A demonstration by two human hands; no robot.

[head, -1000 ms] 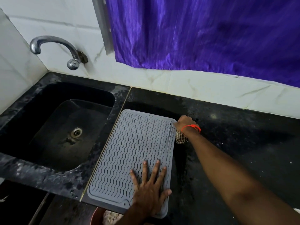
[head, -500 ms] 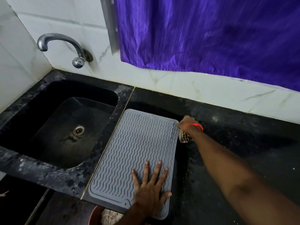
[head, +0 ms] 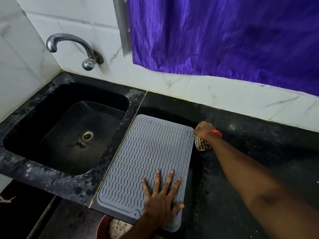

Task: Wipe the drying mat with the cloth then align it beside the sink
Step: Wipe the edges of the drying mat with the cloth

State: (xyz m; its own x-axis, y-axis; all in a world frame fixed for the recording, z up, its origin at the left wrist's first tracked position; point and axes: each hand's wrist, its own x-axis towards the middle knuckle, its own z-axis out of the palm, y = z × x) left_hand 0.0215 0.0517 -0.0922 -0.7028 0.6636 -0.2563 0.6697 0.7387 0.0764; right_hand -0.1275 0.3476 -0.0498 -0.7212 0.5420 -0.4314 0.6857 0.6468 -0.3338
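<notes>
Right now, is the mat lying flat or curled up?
Flat. The mat lies spread on the counter, no corner lifted, with the left hand pressing its near end.

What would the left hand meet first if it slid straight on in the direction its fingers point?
Only more of the drying mat: the left hand lies flat on it, fingers pointing toward the far edge. Past that edge is bare countertop, then the tiled wall.

Viewpoint: we look from a single head-worn camera, above the counter [head: 250, 169], near its front edge.
Direction: we face forward and steeply down, toward the tiled wall [head: 198, 88] and purple curtain [head: 224, 35].
Nearness: we sit close; both forearms enter from the bottom edge, and the right forearm fills the lower right.
Coverage: wide-angle, with the sink [head: 22, 157] at left and the counter running off to the right.
Shared: we have no second view to overlap with.
</notes>
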